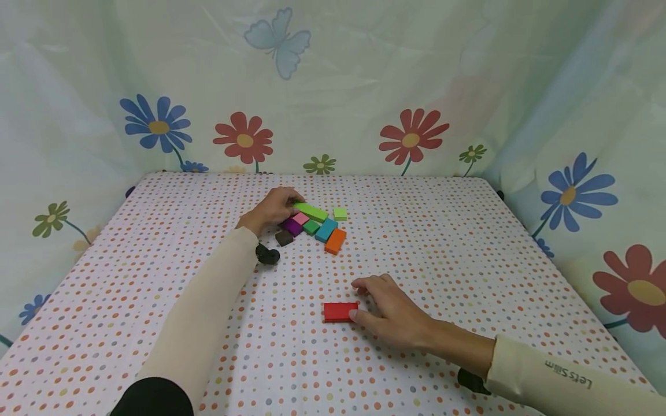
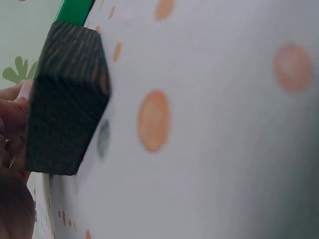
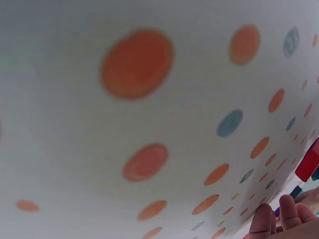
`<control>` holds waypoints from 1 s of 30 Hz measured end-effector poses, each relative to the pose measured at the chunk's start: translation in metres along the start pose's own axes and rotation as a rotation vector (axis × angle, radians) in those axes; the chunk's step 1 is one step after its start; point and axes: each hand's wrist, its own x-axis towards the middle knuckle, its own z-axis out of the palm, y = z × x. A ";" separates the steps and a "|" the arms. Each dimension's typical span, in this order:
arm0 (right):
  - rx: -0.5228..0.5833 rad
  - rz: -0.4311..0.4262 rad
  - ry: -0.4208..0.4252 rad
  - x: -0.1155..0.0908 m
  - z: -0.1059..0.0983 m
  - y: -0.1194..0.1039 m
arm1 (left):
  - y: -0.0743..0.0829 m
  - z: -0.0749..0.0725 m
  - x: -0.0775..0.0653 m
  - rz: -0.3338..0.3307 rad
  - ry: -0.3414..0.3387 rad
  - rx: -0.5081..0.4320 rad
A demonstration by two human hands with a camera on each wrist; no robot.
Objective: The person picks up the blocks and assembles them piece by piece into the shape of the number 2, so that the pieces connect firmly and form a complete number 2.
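My left hand [image 1: 273,208] is at the far cluster of blocks. Its fingers and thumb hold the left end of a long lime-green block [image 1: 312,211]. A dark brown block [image 2: 70,94] hides part of this hand in the left wrist view. Packed close by are a purple block [image 1: 292,227], a pink block [image 1: 300,218], a green block [image 1: 311,227], a blue block [image 1: 326,230] and an orange block [image 1: 335,241]. Nearer to me lies a red block [image 1: 338,312]. My right hand [image 1: 398,315] has its thumb at that block's right end, the fingers loosely bent and raised.
A small light-green block [image 1: 340,214] sits apart, right of the cluster. The dotted tablecloth [image 1: 442,248] covers the table, whose far edge meets a flowered curtain [image 1: 333,86]. More curtain hangs along both sides.
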 end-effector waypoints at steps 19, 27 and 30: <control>0.039 -0.045 -0.027 0.003 0.002 -0.001 | 0.004 -0.005 -0.012 -0.030 0.089 -0.090; 0.038 -0.051 -0.031 0.006 0.001 -0.001 | 0.000 -0.007 -0.020 -0.052 0.132 -0.080; 0.039 -0.053 -0.033 0.006 0.001 -0.001 | 0.000 -0.010 -0.026 -0.051 0.143 -0.084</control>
